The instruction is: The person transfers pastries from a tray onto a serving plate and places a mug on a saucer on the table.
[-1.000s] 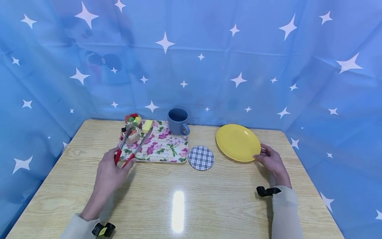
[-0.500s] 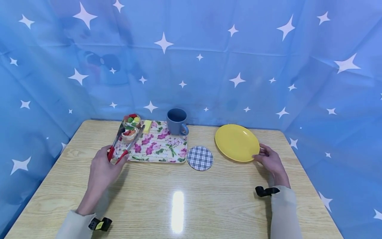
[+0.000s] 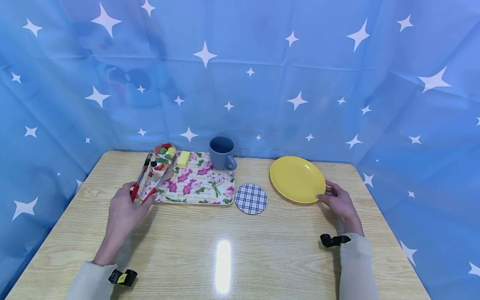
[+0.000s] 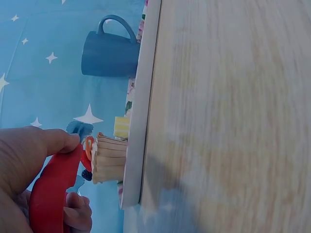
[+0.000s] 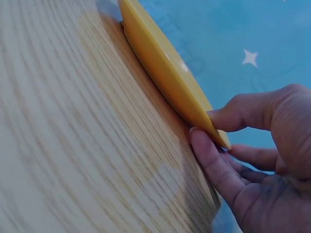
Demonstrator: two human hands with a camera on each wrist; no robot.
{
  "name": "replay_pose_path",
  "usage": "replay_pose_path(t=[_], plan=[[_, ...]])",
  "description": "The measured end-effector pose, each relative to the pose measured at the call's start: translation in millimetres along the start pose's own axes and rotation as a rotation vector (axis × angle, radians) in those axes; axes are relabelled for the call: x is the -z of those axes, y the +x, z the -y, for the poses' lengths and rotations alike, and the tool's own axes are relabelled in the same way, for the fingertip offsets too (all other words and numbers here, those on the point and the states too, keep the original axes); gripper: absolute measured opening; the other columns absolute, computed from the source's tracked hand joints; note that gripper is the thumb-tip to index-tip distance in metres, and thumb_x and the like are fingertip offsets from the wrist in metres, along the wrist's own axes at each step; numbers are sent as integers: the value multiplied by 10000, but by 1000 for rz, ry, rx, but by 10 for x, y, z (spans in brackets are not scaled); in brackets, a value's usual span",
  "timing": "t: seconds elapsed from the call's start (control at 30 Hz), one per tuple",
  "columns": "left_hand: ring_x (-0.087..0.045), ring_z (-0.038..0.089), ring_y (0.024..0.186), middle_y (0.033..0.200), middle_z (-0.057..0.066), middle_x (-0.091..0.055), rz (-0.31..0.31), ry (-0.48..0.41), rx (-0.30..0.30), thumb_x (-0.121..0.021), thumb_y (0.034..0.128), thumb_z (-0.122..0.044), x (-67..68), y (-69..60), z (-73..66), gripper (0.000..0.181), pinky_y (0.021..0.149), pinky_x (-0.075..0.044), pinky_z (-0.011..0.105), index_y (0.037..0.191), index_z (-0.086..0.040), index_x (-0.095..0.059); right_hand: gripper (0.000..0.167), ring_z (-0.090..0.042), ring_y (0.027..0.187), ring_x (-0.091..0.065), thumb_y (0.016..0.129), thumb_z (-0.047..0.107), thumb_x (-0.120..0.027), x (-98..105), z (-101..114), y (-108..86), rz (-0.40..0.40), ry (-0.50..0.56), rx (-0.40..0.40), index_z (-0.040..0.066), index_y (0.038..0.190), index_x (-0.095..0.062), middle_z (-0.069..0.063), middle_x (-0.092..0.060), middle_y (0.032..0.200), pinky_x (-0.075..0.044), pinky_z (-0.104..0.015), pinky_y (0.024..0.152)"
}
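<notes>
My left hand (image 3: pixel 125 212) holds red-handled tongs (image 3: pixel 136 191) over the left end of a floral tray (image 3: pixel 204 196). The two metal arms stand spread on either side of a fruit-topped cupcake (image 3: pixel 160 170); whether they touch it cannot be told. In the left wrist view, the cupcake's pleated side (image 4: pixel 111 162) shows, upright on the tray. Just behind it is a second fruit-topped cupcake (image 3: pixel 167 151). At the right, my right hand (image 3: pixel 342 206) pinches the rim of a yellow plate (image 3: pixel 298 179). The right wrist view has the thumb (image 5: pixel 238 114) on top of the rim and fingers below.
A yellow block (image 3: pixel 183 159) and a blue mug (image 3: pixel 221 153) stand on the tray's back part. Between tray and plate lies a round checked coaster (image 3: pixel 251 199). The wooden table (image 3: pixel 187 250) ends at a blue star-patterned curtain (image 3: pixel 240 121).
My left hand has moved left and slightly down with the tongs, whose tips have shifted from near the yellow block to around the nearer cupcake. The right hand keeps its hold on the plate.
</notes>
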State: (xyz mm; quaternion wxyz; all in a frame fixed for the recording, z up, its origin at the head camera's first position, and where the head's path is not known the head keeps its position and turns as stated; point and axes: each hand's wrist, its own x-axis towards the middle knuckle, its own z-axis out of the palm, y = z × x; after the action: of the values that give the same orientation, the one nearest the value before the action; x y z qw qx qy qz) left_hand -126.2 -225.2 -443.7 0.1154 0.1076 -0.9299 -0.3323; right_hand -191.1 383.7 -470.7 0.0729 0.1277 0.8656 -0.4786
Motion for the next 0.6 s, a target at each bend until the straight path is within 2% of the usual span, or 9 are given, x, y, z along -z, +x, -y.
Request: replay_pose_path(t=[0.27,0.6], plan=[[-592,475,1079,1269,353,-571,26,9,3,-751,917,-382,-29,41,69,784,775,-523,561,1429,121,-437,832,-283,1297,-521,958,243,-712,-3,-8,8,0,-4,-7,87,1629,-243,-206,-458,1510,-479,-131,813],[-577,500,1172,1337,368,-548,86,6,30,-746,917,-401,-67,95,130,805,884,-522,619,1440,119,-425,830,-276,1288,-536,961,239,-704,-3,-20,13,1,-8,2,87,1630,-236,-212,-461,1514,-486,-132,814]])
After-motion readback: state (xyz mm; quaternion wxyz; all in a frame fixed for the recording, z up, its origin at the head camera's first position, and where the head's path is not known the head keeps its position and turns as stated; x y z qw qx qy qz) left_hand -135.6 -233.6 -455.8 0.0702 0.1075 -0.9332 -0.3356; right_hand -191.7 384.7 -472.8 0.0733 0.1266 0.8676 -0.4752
